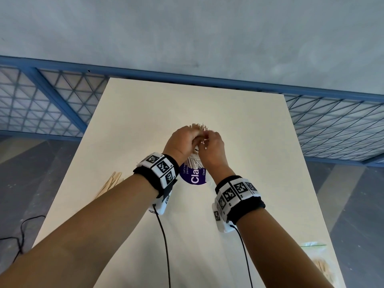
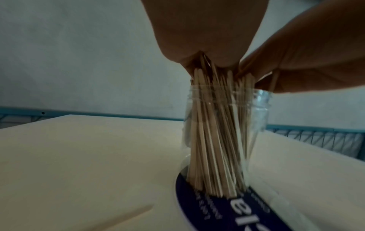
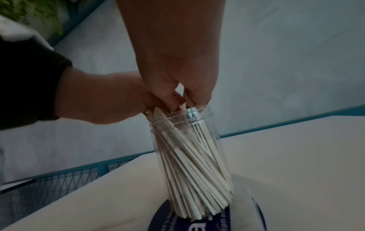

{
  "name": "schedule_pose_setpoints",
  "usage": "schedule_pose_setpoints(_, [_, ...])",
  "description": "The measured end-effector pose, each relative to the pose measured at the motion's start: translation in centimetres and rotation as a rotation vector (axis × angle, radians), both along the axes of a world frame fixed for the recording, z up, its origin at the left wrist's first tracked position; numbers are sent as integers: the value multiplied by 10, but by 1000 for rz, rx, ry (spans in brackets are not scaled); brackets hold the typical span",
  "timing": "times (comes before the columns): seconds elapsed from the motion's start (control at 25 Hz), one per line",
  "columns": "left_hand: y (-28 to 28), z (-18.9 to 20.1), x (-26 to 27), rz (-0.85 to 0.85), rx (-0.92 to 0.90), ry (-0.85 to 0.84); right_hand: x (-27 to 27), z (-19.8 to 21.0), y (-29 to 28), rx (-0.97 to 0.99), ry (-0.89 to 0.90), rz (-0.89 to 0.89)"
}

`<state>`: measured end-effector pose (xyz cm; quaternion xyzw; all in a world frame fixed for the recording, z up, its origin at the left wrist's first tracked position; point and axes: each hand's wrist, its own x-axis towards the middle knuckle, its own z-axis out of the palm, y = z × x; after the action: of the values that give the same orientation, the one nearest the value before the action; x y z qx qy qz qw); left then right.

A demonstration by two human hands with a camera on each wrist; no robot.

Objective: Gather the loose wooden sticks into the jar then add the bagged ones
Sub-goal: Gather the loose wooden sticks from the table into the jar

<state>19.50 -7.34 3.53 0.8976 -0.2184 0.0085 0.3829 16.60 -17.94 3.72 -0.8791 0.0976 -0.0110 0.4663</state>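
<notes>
- While the jar stood upright at frame centre on the worktop, left hand gripped the sticks bundle.
- Right hand pinched stick tops.

A clear plastic jar with a threaded mouth and a purple label stands upright near the middle of the cream counter. It is packed with thin, pale wooden sticks that lean and fan, their tops rising above the rim. At about 8 o'clock from the jar a few loose flat sticks lie on the counter. At about 4 o'clock, near the counter's edge, lies a clear bag of sticks with a green strip.
</notes>
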Motion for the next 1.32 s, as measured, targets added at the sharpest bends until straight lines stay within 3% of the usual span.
schedule_pose_setpoints(0.16, [1, -10, 4, -159, 271, -72, -3, 3, -3, 118, -91, -95])
schedule_pose_setpoints(0.24, [1, -1, 3, -178, 186, -44, -6, 4, -5, 132, -137, -117])
schedule_pose_setpoints(0.4, [20, 5, -20, 123, -162, -118, -21, 13, 2, 0, -309, -77])
schedule_pose_setpoints(0.52, [52, -11, -50, 279, -202, -28, -40, 18, 25, -210, -517, 77])
schedule_pose_setpoints(0.6, [83, -26, -70, 375, -166, 49, -57, 8, 52, -410, -615, 297])
schedule_pose_setpoints(0.68, [115, -40, -87, 484, -71, 151, -71, -11, 77, -516, -534, 555])
schedule_pose_setpoints(0.8, [161, -48, -104, 684, 86, 342, -81, -41, 105, -565, -151, 811])
schedule_pose_setpoints(0.96, [197, -58, -125, 665, 425, 644, -68, -66, 118, -684, 108, 807])
schedule_pose_setpoints(1.08, [201, -70, -138, 553, 640, 687, -53, -77, 121, -785, 251, 777])
schedule_pose_setpoints(1.2, [191, -78, -145, 495, 605, 578, -51, -84, 124, -738, 275, 831])
schedule_pose_setpoints(1.32, [179, -82, -154, 528, 354, 481, -67, -86, 127, -672, 158, 837])
